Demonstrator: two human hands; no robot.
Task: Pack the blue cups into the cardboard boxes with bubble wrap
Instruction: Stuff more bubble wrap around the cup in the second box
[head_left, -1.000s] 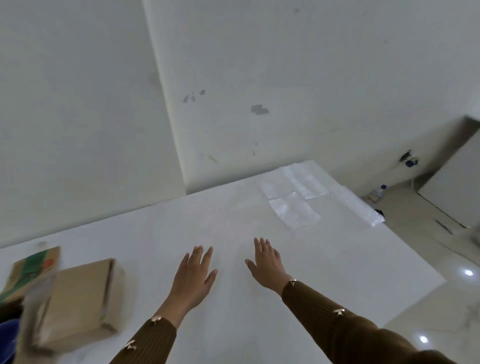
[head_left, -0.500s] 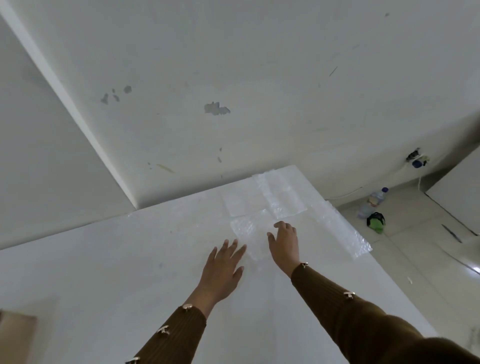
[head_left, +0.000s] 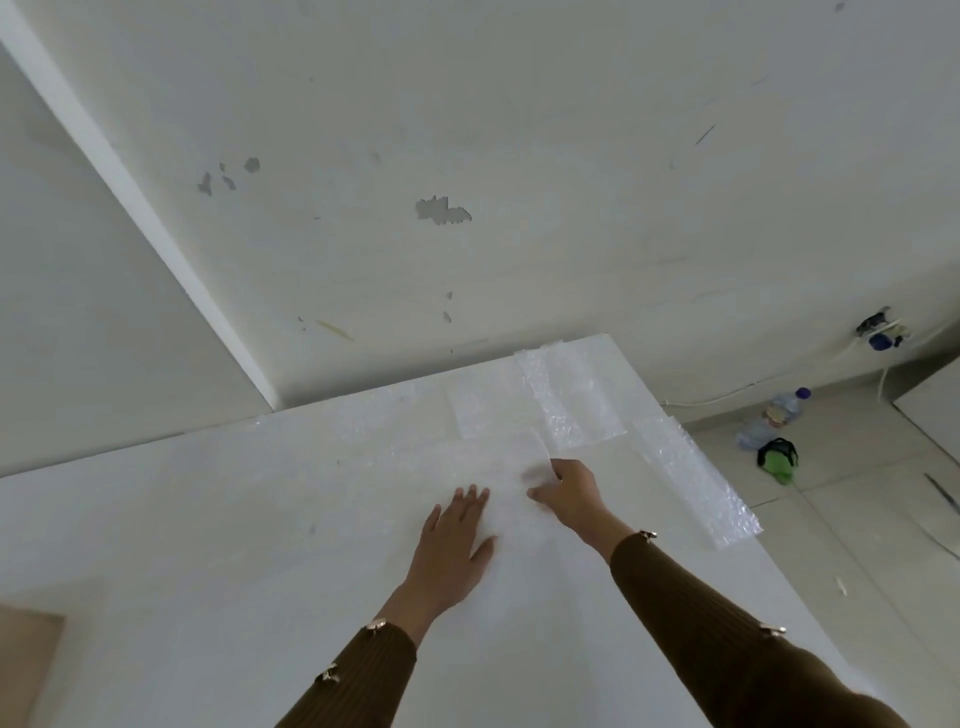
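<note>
Bubble wrap (head_left: 576, 400) is being kept as several overlapping clear sheets at the far right corner of the surface (head_left: 260, 519). The nearest sheet (head_left: 498, 457) is being taken at its right edge by the right hand (head_left: 571, 493). The grip there is being closed, with the fingers curled at the edge and the thumb beside them. Blur is hiding how much film is actually being pinched. Just left of the nearest sheet, the left hand (head_left: 452, 545) is being laid flat with straight fingers, holding nothing. Whether its fingertips are touching the film cannot be told.

Several slips are being risked here:
- **Lost pinch:** the film looks thin and slick, so a shallow pinch could be lost as the sheet is being lifted.
- **Dragged sheets:** the sheets behind seem to overlap the nearest sheet, so they may be dragged along with it.
- **Strip on the floor:** the long strip (head_left: 696, 483) right of the nearest sheet is lying along the surface's edge. It could be swept onto the floor (head_left: 857, 467).
- **Stretching:** if the film is being pinned by the left hand during the pull, it could be stretched.

Only a corner of a cardboard box (head_left: 26, 665) is being shown, well apart to the left of the nearest sheet. No blue cups are being shown at all. A long carry is therefore likely, and the limp sheet could be folded on itself on the way.
</note>
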